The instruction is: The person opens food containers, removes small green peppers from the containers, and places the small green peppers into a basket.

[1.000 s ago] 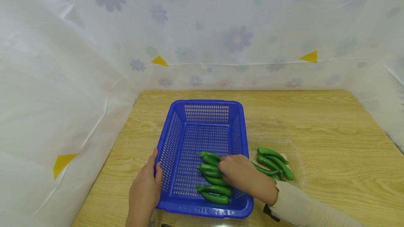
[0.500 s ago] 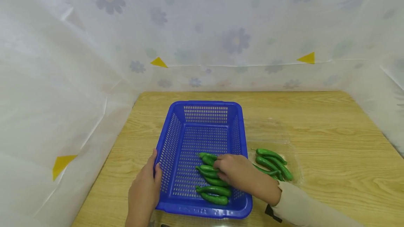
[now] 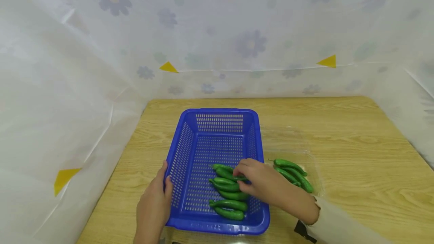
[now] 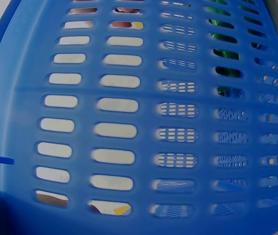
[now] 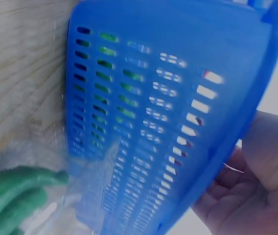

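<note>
A blue plastic basket (image 3: 217, 227) with slotted walls stands on the table. My left hand (image 3: 154, 202) grips its left rim, thumb on the rim and fingers outside; the slotted wall (image 4: 146, 95) fills the left wrist view. Several green chili peppers (image 3: 228, 203) lie in the basket's near right part. My right hand (image 3: 259, 178) reaches over the right rim, thumb and fingers parted just above the upper peppers; it partly hides them. In the right wrist view, the hand (image 5: 256, 191) appears beyond the basket wall.
Right of the basket, a clear plastic tray (image 3: 318, 178) holds more green chili peppers (image 3: 290, 165), partly hidden by my right forearm. A wooden table (image 3: 356, 142) lies underneath. White flowered sheeting (image 3: 217, 29) encloses the back and sides.
My right hand has risen a little off the peppers and shifted right, its thumb and fingers spreading apart. The left hand keeps its grip on the basket.
</note>
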Demonstrator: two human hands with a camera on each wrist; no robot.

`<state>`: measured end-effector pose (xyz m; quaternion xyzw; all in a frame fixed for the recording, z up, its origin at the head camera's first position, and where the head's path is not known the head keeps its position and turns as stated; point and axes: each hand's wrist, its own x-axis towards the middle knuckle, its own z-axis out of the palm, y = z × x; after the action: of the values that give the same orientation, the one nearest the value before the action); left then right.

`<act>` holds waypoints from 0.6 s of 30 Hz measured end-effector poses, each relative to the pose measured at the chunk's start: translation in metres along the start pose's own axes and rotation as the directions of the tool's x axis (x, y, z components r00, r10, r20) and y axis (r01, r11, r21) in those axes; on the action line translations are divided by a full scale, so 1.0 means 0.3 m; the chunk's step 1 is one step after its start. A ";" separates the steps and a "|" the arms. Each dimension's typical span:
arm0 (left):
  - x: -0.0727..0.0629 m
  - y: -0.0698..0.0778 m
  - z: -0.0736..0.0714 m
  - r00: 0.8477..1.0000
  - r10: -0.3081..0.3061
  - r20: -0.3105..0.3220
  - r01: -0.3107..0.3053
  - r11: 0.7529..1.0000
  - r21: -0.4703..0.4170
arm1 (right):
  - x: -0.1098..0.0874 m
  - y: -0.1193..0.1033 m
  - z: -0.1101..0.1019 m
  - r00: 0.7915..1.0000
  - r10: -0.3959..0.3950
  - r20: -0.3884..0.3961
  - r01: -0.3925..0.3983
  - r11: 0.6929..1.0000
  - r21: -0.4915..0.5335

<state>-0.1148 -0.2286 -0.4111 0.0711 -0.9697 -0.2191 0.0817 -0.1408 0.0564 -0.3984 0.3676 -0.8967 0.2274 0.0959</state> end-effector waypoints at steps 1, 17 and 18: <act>0.001 0.000 0.000 1.000 0.000 0.000 0.000 1.000 0.000 | -0.005 0.003 -0.006 1.000 -0.004 -0.014 0.004 1.000 -0.006; 0.001 0.000 -0.002 1.000 -0.009 0.016 0.009 1.000 -0.007 | -0.103 0.072 -0.093 0.985 0.146 -0.089 -0.143 0.989 0.041; 0.001 0.000 -0.002 1.000 -0.008 0.016 0.008 1.000 -0.007 | -0.112 0.077 -0.097 0.983 0.163 -0.089 -0.159 0.986 0.047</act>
<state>-0.1149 -0.2290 -0.4106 0.0728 -0.9693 -0.2232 0.0735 -0.1331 0.1056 -0.3921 0.2848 -0.9134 0.2688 0.1114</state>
